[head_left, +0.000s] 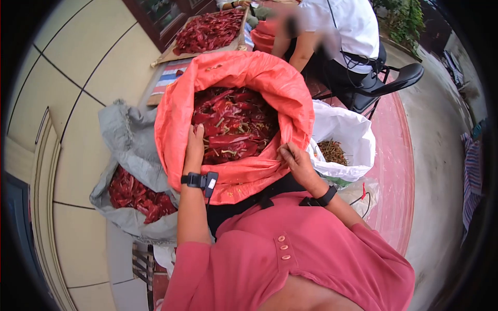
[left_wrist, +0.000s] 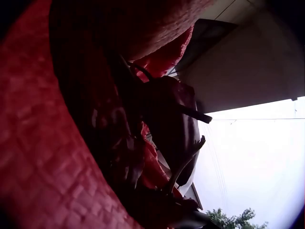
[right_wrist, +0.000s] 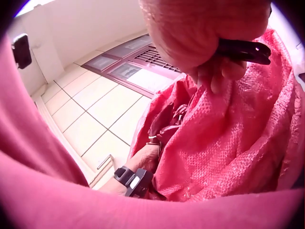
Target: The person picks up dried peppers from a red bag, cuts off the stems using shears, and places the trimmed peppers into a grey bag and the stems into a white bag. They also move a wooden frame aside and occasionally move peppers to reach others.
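Note:
A large red woven sack [head_left: 174, 111] stands open in front of the person, filled with dried red chillies [head_left: 236, 119]. The left hand [head_left: 195, 145] reaches inside its near left rim, with the thumb up and the other fingers hidden among the chillies. Close to that hand, the left wrist view shows dark chillies [left_wrist: 169, 119] with stems. At the right rim the right hand [head_left: 298, 161] has its fingers curled beside the sack cloth. It grips a small black-handled tool [right_wrist: 245, 51] with a hole in its end; the working end is hidden.
A grey sack [head_left: 127, 129] of red chillies leans at the left. To the right is a white bag [head_left: 345, 124] holding brownish stems. Behind, more chillies [head_left: 207, 32] lie on a board, and another person [head_left: 345, 31] sits by a black chair [head_left: 399, 80].

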The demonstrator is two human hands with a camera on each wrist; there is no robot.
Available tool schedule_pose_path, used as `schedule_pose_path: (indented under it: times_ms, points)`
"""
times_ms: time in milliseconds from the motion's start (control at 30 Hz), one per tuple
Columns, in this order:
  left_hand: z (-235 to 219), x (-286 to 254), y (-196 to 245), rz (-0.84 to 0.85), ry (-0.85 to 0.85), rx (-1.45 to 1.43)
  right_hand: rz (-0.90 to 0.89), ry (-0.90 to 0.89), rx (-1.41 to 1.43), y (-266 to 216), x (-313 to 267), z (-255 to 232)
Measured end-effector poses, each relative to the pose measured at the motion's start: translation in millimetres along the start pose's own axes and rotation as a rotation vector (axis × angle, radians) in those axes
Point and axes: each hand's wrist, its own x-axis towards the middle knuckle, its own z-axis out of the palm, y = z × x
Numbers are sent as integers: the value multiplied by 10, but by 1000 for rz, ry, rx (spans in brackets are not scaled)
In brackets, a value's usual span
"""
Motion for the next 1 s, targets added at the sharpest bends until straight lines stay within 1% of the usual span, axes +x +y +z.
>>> schedule_pose_path:
  times_ms: [33,133,167,233,267,333,367,467,500,600,633,667,700,733,767,800,833,867,933,1000]
  points:
    - [26,27,-81,42,23,-13,7,-7,29,36,1,2]
    - [207,131,-300,143,220,203,-46,-15,-42,37,-11,-10]
    - [255,155,-365,139,233,256,-43,-13,-37,22,-8,-14]
    - [174,109,-83,46,118,122,-30,-7,-21,-21,-24,8]
    - [38,46,261,-61,3,-23,-22,-17,-58,-77,-29,18]
    - [-24,36,332,-52,-70,-49,-1,-36,-133,-179,4,44]
    - [-44,33,357,-48,-107,-64,-159,2,-197,-149,64,89]
    - [-50,-63,421,16,-69,-5,-253,21,-229,-403,209,220]
    - [-38,-90,401,80,-37,108,-261,-3,-239,-464,274,266]
    - [-15,-250,387,67,10,201,-493,-3,-308,-381,509,519]
    - [-27,-305,366,168,49,267,-416,-80,-376,-410,541,569]
    - [-57,-340,397,143,19,275,-356,-133,-406,-468,532,621]
    - [-82,-384,443,129,23,271,-407,-125,-484,-346,574,688]
    - [-82,-405,410,149,37,236,-365,-143,-522,-362,574,704]
    - [-122,-447,452,132,22,207,-281,-158,-560,-456,545,702]
    - [-219,-473,614,-36,-70,153,-270,-128,-516,-426,541,719]
    - [-229,-520,616,71,-3,267,-298,-102,-443,-377,538,716]
    - [-200,-549,526,164,46,318,-326,-102,-418,-369,528,687]
    - [-309,-637,771,191,66,182,-342,-107,-469,-430,508,583]
    - [-335,-714,868,251,63,107,-336,-38,-312,-465,523,513]
